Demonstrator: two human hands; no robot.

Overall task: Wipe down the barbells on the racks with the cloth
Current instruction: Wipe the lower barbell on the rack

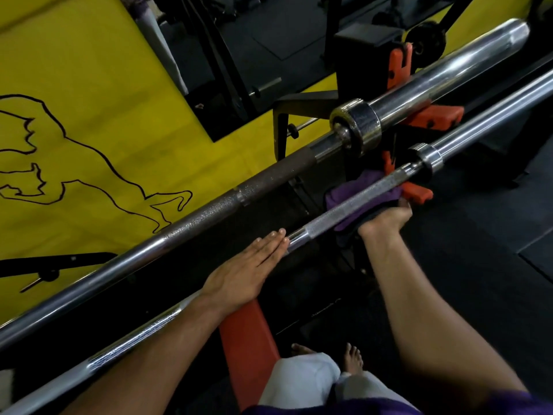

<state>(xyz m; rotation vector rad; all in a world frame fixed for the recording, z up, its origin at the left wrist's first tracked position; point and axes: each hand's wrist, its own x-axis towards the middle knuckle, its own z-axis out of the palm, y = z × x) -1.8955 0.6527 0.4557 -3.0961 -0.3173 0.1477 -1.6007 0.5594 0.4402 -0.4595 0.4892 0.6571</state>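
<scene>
Two chrome barbells run diagonally from lower left to upper right. The nearer barbell (344, 209) lies on orange rack hooks (417, 195); the farther, thicker barbell (209, 212) sits just beyond it. My left hand (245, 272) lies flat on the nearer bar with straight fingers. My right hand (386, 220) reaches under that bar near its collar and grips a purple cloth (356, 194) wrapped around the knurled shaft. Part of the cloth is hidden behind the bar.
A black rack upright (281, 136) and more orange hooks (434, 115) hold the far bar. A yellow wall with a black outline drawing (89, 139) is at left. An orange bench pad (248, 339) and my bare feet (353, 357) are below, on black floor mats.
</scene>
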